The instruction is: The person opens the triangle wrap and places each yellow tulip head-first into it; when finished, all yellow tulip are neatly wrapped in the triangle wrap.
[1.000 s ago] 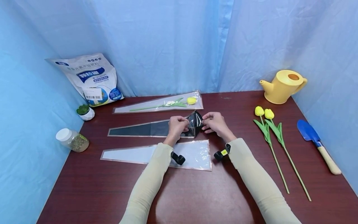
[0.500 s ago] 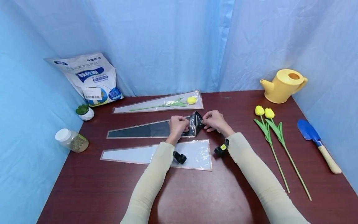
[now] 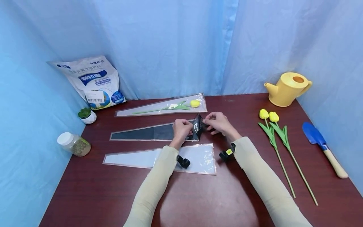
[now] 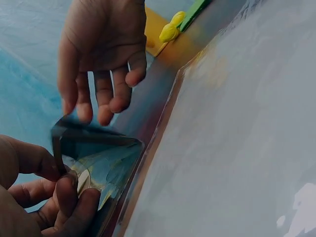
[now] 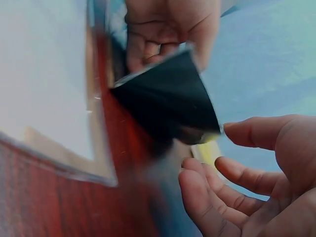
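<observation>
My left hand (image 3: 181, 130) pinches the wide right end of a long, tapering black flower sleeve (image 3: 163, 131), which has a clear front. The sleeve's mouth stands spread apart, a dark hollow in the left wrist view. Beside that mouth is my right hand (image 3: 219, 123). In the right wrist view, one fingertip (image 5: 232, 129) of it touches or nearly touches a corner of the black sleeve's rim, while the other fingers are apart from it and loosely bent. A white sleeve (image 3: 195, 157) lies in front, partly under the left forearm. Behind lies another sleeve (image 3: 136, 111) holding a yellow tulip (image 3: 194, 103).
Two yellow tulips (image 3: 269, 138), a blue trowel (image 3: 313, 134) and a yellow watering can (image 3: 286, 91) are at the right. A fertilizer bag (image 3: 95, 83), small potted succulent (image 3: 87, 116) and lidded jar (image 3: 75, 144) line the left. Blue curtains (image 3: 170, 47) enclose the table.
The black sleeve's wide end has been spread and turned more upright. The right hand's fingers have loosened at its rim; both hands stay in about the same place.
</observation>
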Demonstrator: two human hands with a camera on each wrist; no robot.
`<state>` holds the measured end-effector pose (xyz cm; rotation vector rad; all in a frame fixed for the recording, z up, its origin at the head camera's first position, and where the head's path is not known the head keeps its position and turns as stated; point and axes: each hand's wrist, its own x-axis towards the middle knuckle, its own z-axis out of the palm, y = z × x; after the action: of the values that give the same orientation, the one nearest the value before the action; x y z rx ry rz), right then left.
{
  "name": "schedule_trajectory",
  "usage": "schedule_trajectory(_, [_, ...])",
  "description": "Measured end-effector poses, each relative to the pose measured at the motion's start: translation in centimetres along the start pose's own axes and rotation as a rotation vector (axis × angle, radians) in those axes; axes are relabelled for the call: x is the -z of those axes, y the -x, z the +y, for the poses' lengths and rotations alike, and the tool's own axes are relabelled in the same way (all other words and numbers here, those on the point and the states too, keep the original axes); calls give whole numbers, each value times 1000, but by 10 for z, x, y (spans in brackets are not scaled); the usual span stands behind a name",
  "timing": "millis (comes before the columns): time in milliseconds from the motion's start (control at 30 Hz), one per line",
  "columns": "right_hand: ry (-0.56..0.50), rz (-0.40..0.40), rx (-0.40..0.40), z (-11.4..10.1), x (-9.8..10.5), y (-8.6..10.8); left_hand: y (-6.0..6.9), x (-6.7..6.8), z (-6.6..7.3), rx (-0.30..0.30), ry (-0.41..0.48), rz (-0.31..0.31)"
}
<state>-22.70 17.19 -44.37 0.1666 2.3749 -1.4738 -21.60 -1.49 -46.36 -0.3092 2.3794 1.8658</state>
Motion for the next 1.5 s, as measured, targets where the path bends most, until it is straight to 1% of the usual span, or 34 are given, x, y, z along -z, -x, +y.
schedule_trajectory(133, [-11,9,18,-5,11,13,1,0,-1,-2,-13,-11])
schedule_trajectory(333, [10,39,67,-7,39,39,2,0,-2,-12,-17,-9])
schedule_trajectory(533, [57,75,129,0,72,65,2,1,-2,-15,-20,-9])
schedule_trajectory(733, [114,123,155,9,101,91,1,3,-2,-16,-23,-18])
schedule_trajectory(867, [113,175,147,20,121,107,0,3,-4,-9,-16,-22])
schedule_trajectory(967, [85,203,130,30,135,115,0,2,-4,-7,-14,-24])
schedule_trajectory(1133, [68,221,78,49,157,126,0,1,-3,-7,-11,-31])
schedule_trajectory(1233, [107,238,59,62,167,132,0,1,-2,-14,-17,-37])
schedule_trajectory(1333, [170,262,48,77,176,138,1,1,-2,-19,-22,-38])
schedule_trajectory(1500, [261,286,-18,103,187,148,3,2,-5,-19,-8,-32])
